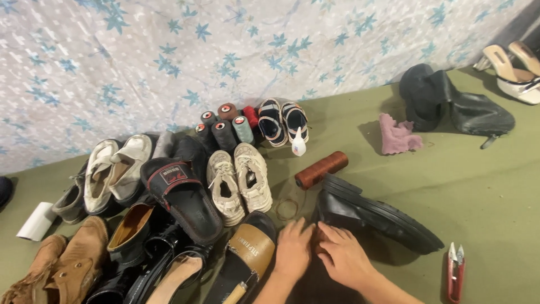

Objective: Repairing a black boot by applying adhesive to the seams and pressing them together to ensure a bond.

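A black leather shoe (pixel 377 217) lies on its side on the olive floor cloth, sole toward the right. My left hand (pixel 292 250) and my right hand (pixel 343 259) rest close together on the shoe's near end, fingers bent against the leather. Whether they pinch anything small is hidden. A spool of brown thread (pixel 322 169) lies just beyond the shoe, with a loose loop of thread beside it. Red-handled thread snips (pixel 454 273) lie on the cloth to the right of my right hand.
A heap of shoes fills the left: white sneakers (pixel 239 180), a black slide sandal (pixel 183 197), brown boots (pixel 62 270). Thread cones (pixel 225 126), a small glue bottle (pixel 298 143), a pink rag (pixel 396 136), a black bag (pixel 455 104) and heeled sandals (pixel 514 70) lie by the flowered wall cloth.
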